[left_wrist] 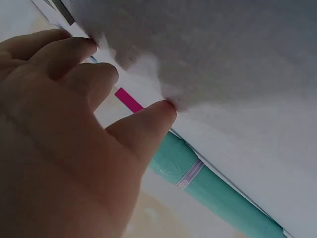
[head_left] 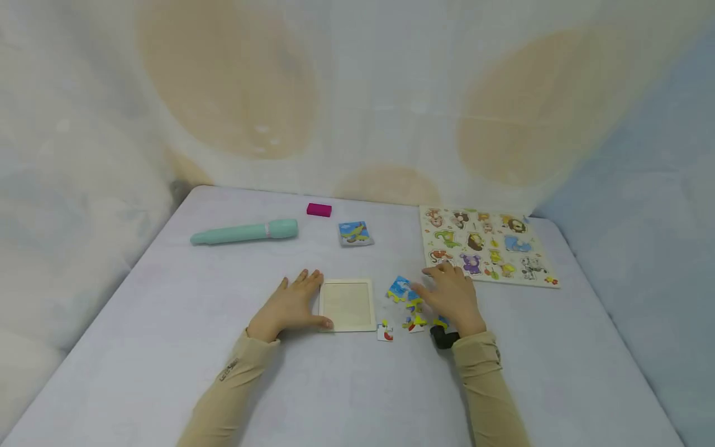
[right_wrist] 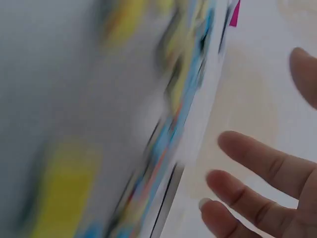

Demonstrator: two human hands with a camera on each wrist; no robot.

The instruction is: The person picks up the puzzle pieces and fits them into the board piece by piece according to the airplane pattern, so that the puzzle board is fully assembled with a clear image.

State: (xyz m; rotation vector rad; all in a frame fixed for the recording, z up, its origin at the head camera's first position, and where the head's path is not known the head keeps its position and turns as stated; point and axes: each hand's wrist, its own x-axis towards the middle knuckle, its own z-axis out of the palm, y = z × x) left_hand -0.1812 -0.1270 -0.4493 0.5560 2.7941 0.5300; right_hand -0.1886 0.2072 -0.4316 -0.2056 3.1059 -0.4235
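Note:
My left hand (head_left: 295, 302) lies flat on the grey table, fingers straight, with its thumb against the left edge of an empty wooden puzzle frame (head_left: 347, 304). My right hand (head_left: 450, 295) hovers or rests with spread, relaxed fingers over several loose coloured puzzle pieces (head_left: 406, 300), and holds none that I can see. One more piece (head_left: 385, 333) lies just below the frame's right corner. In the left wrist view the left hand's fingers (left_wrist: 74, 79) press the table. The right wrist view is motion-blurred, showing only the right hand's straight fingers (right_wrist: 257, 186) beside colourful smears.
A teal cylinder (head_left: 246, 231) lies at the back left, with a magenta block (head_left: 319, 210) behind it. A small picture card (head_left: 355, 233) sits behind the frame. An animal peg puzzle board (head_left: 488, 245) lies at the back right. Draped cloth walls surround the table.

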